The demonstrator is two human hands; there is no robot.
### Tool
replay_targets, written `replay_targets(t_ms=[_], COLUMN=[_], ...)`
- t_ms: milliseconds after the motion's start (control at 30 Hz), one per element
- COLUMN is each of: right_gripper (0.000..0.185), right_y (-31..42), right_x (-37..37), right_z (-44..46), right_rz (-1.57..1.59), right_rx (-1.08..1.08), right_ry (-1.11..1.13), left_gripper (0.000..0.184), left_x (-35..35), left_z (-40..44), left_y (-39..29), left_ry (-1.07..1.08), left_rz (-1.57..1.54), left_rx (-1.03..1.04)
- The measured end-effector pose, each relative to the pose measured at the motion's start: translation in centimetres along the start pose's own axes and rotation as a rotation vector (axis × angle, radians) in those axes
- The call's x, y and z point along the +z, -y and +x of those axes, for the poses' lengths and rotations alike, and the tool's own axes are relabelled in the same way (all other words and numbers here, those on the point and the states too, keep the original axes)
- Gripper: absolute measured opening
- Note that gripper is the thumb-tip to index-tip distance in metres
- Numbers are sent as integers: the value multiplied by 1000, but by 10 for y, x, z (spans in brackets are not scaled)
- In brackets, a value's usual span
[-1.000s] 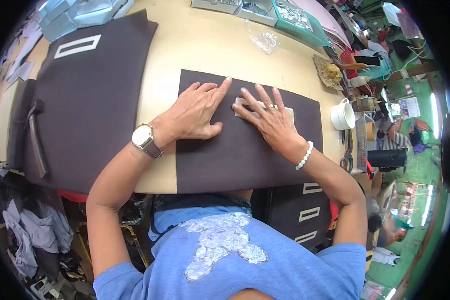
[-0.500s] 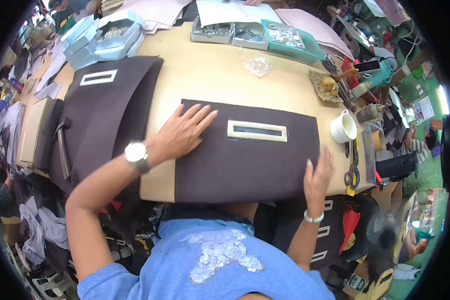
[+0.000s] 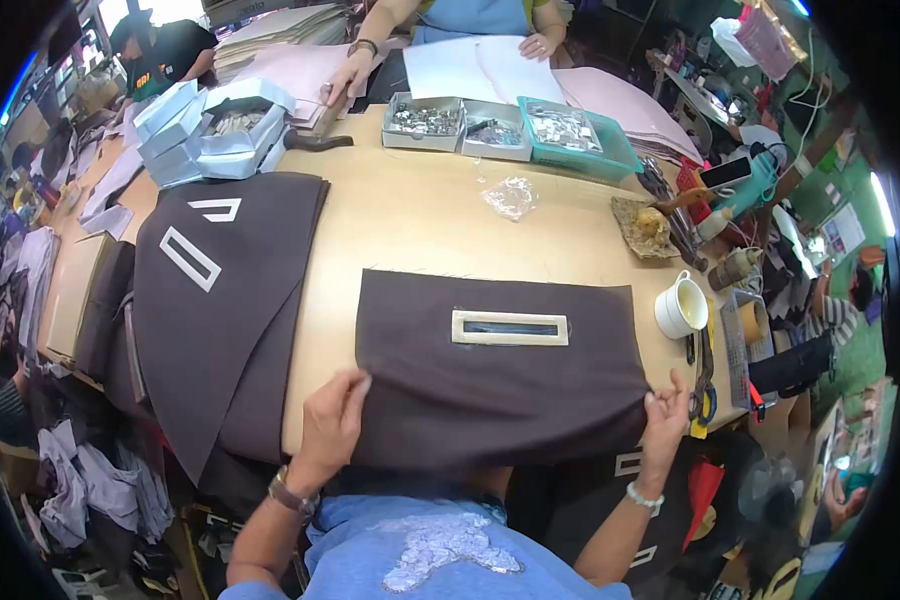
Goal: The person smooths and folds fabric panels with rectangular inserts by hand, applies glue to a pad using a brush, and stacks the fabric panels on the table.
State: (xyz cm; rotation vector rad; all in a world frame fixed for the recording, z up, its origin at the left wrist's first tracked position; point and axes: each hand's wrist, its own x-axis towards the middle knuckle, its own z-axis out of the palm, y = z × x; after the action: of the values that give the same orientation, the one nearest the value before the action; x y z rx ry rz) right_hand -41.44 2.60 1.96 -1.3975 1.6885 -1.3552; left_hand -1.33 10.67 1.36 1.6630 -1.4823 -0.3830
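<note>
A dark brown fabric panel lies on the pale tabletop, its near part lifted and creased. Near its upper middle sits a cream rectangular frame around a dark slot. My left hand, with a watch at the wrist, pinches the panel's left edge. On the opposite side my right hand, with a beaded bracelet below it, pinches the right edge. Left of the panel lies a stack of dark brown pieces, the top one skewed, with cream frames on them.
Boxes of small metal parts and a teal tray stand at the back. A white cup and scissors lie at right. Light blue boxes are back left. Across the table, a co-worker's hand rests near papers.
Both hands have moved to the panel's side edges and gripped them; its near part is now raised. The top piece of the left stack has shifted. The view has tilted up, showing a co-worker's arms.
</note>
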Motion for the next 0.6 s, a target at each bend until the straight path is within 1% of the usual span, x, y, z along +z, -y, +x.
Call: replay_targets(t_ms=[33,67,133,200,233,267,300,333,367,400,433,467,500,533,567,600], right_gripper=[55,56,58,59,59,59,51,48,47,48,48,48,47,45,44,43], right_y=[-1,-1,2,0,3,1,-5,-3,46,62,103,109,151,167,191,211], right_x=[1,5,20,45,61,78,92,101,110,116,114,114,109,101,89,82], right_z=[15,35,83,138,168,201,237,278,276,303,307,347,340,370,371,367], right_rz=[130,192,284,349,277,367,438,434,365,376,424,471,404,452,568,577], right_rx=[-46,-24,20,57,47,61,-52,-10,-42,-152,-98,-272,-344,-406,-410,-536], right_ry=[43,70,135,185,179,200,244,271,173,122,107,45,-16,-13,60,10], left_gripper=[14,14,18,23,27,32,32,32,30,29,27,26,28,29,36,42], left_x=[-1,-3,-2,-1,3,7,7,3,-7,-18,-30,-46,-65,-86,-101,-112], left_z=[14,31,80,138,172,207,238,269,302,330,351,360,354,347,347,347], left_y=[-3,-5,19,26,33,40,45,48,51,49,30,3,-38,-76,-93,-104], left_ry=[-10,-16,39,147,141,137,123,111,154,200,146,94,49,2,-4,-11], left_rz=[-103,-206,-303,-576,-722,-866,-891,-916,-895,-869,-902,-935,-897,-860,-880,-901], left_rx=[-77,-153,-146,-332,-436,-537,-533,-529,-438,-351,-210,-73,1,72,129,185])
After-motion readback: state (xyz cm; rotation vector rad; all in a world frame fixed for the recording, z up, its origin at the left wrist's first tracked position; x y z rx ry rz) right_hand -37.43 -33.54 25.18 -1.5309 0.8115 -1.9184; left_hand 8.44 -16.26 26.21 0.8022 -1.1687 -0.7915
